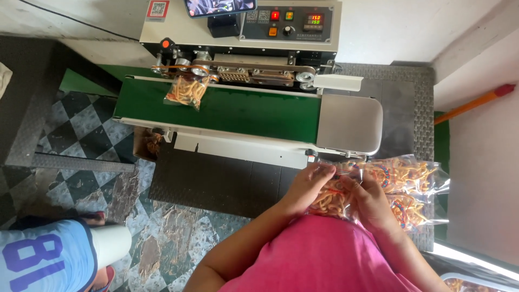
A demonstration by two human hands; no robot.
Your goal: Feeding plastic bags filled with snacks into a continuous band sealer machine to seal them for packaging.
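Left hand (309, 186): fingers are closing on the top edge of a clear snack bag (334, 196).
Right hand (369, 201): is clamping the same bag from its right side, fingers curled over it.
Bag: is being held just in front of the pink shirt, below the sealer's grey plate (348, 124).
Pile (411, 186): more filled bags are lying just right of the hands.
Belt (227, 108): another bag (186, 91) is riding at its far left, under the rollers.
Sealer (243, 24): is showing lit displays.

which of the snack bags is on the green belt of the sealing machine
The lone clear snack bag at the belt's left end, its top under the sealer rollers. The other bags lie piled off the belt by the person's hands, one held in both hands.
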